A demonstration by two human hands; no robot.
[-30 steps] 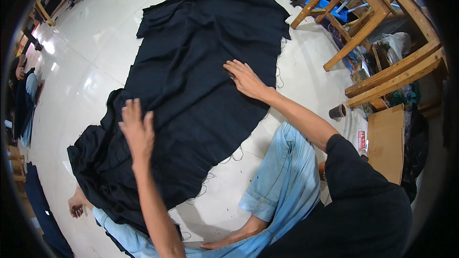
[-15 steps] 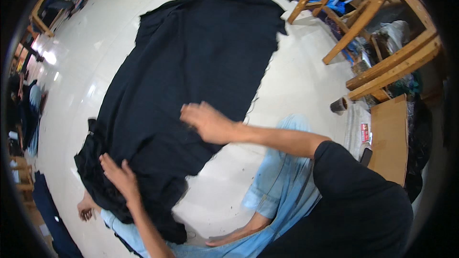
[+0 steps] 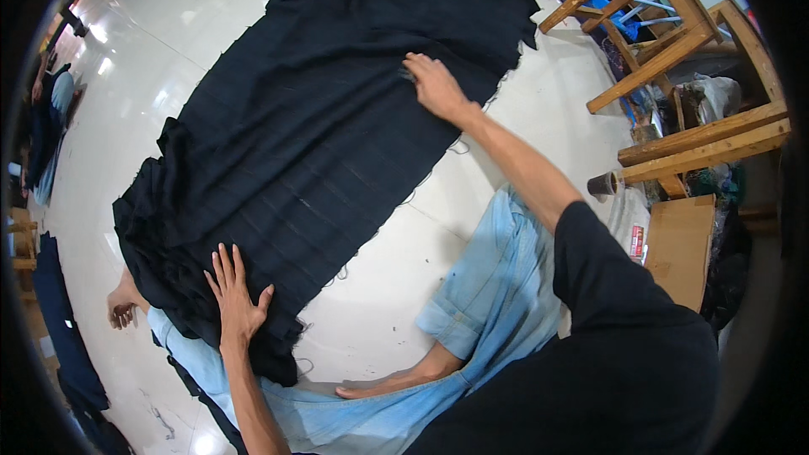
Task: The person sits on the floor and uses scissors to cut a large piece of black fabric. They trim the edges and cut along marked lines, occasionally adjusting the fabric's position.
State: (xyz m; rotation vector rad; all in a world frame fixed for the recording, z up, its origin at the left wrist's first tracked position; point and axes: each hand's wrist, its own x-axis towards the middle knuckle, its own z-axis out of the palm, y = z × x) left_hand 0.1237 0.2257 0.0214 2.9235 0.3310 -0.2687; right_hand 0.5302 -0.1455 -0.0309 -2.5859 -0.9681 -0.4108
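Note:
A large piece of black cloth (image 3: 320, 135) with frayed, thread-trailing edges lies across the floor. Its near left part is bunched in folds over my left shin. My left hand (image 3: 238, 307) rests flat on the near part of the cloth, fingers spread. Farther out, my right hand (image 3: 436, 88) presses on the cloth near its right edge, fingers stretched out and close together; their undersides are hidden. Creases run from that hand toward the near left. Faint lines cross the cloth between my hands.
My legs in light blue jeans (image 3: 497, 278) are bent on the pale tiled floor (image 3: 379, 312). At the right stand wooden frames (image 3: 649, 59), a small dark cup (image 3: 602, 184) and a cardboard sheet (image 3: 681, 248). Dark folded cloth (image 3: 63, 320) lies at the far left.
My right hand has moved farther out and right over the cloth. My left hand is now flat with fingers spread. The cloth between them lies flatter, with fewer folds.

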